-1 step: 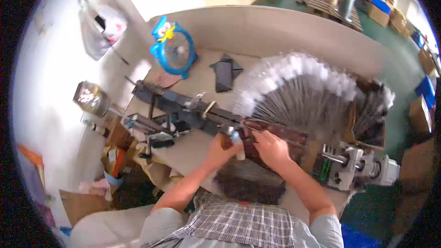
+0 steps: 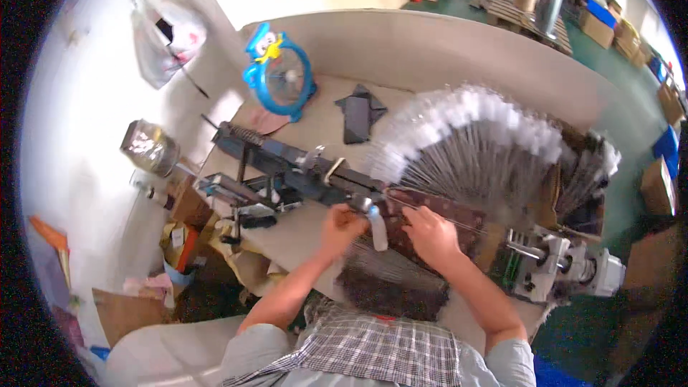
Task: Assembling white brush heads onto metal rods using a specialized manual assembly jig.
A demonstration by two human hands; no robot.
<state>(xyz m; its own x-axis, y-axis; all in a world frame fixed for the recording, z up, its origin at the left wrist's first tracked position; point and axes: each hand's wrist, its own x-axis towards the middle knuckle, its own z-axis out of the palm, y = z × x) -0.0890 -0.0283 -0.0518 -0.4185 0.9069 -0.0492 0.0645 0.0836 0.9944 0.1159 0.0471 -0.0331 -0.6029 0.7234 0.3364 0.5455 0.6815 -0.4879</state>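
Centre frame: left hand [image 2: 344, 229] curling just beside a white handle [image 2: 379, 234]; right hand [image 2: 433, 236] reaching over a dark reddish panel [image 2: 462, 218]. Right of centre, white-tipped wires [image 2: 469, 147] fanning out. Upper left, blue fan [image 2: 285, 77] standing; dark bristly bundle [image 2: 390, 291] lying lower centre.

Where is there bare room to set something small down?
Bare tabletop shows between the blue fan and the dark flat rectangle; another patch lies between the black machine and left forearm. It's crowded at right, with the fanned bristly bundle and metal unit, and around the left hand and right hand.
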